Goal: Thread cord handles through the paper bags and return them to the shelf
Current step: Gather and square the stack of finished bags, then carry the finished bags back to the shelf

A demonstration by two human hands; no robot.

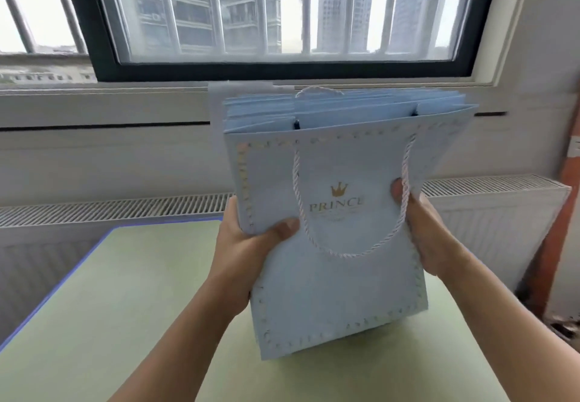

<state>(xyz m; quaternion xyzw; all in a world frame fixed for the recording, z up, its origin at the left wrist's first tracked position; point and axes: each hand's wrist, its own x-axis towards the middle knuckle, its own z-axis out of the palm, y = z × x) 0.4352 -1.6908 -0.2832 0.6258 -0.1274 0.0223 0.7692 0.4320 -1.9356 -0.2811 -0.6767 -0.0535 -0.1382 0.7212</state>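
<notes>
Above a green table, upright before the window: a stack of pale blue paper bags, clamped by left hand and right hand, thumbs across the front, fingers curled behind. Front cord handle already threaded and hanging down. Probably the return step; next, carrying the squared stack to a shelf not in view.

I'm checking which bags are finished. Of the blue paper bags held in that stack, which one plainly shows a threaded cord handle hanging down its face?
The front bag, nearest the camera, printed with the gold crown: its white cord handle loops down the face. The bags behind show only top edges.
</notes>
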